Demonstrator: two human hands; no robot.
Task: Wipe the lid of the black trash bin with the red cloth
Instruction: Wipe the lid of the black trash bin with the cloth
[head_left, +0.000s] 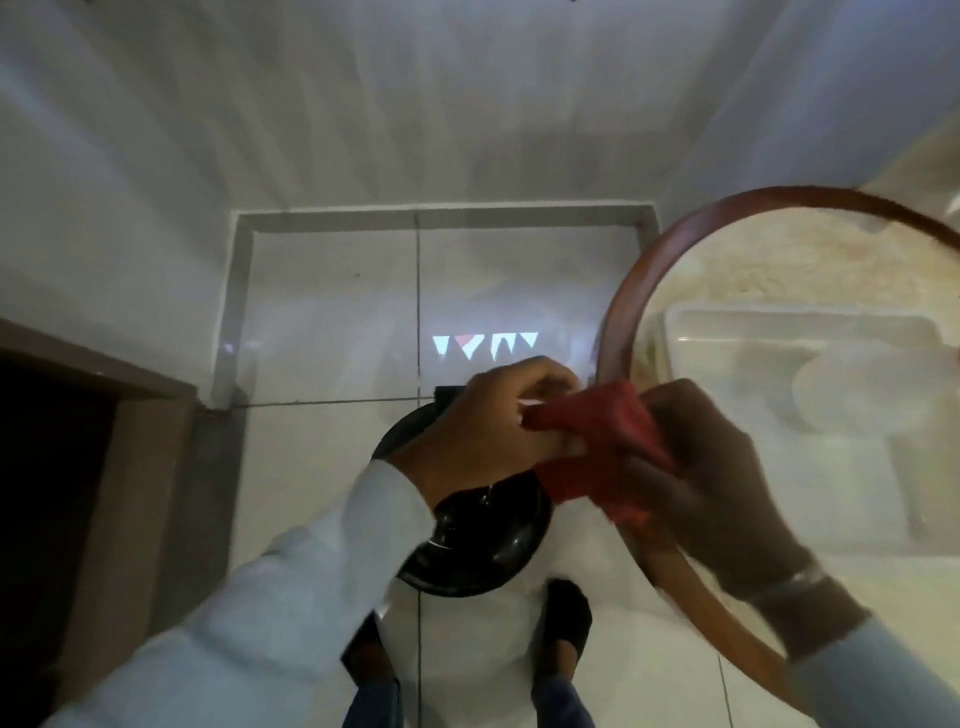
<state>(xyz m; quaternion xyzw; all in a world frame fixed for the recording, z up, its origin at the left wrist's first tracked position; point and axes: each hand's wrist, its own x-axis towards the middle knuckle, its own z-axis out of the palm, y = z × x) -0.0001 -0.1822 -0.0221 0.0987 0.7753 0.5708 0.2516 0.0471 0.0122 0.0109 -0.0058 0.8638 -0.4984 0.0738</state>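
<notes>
Directly below the camera, a person is standing over a white tiled floor (322, 467), holding a red cloth (597, 447) between both hands. Their left hand (493, 431), coming out of a pale sleeve (291, 597), is pinching one end of the cloth with its fingers closed on the fabric. Their right hand (727, 483), with a bracelet (789, 579) at the wrist, is gripping the other end, so the two hands are sitting close together with the cloth bunched between them. Beneath the left hand and forearm, a black trash bin (467, 551) is standing on the floor, its shiny round lid partly hidden. Under the right hand, a round bench (691, 234) with a brown wooden rim is carrying a blurred white tray (810, 395). The person's feet (566, 623) are showing just behind the bin.
</notes>
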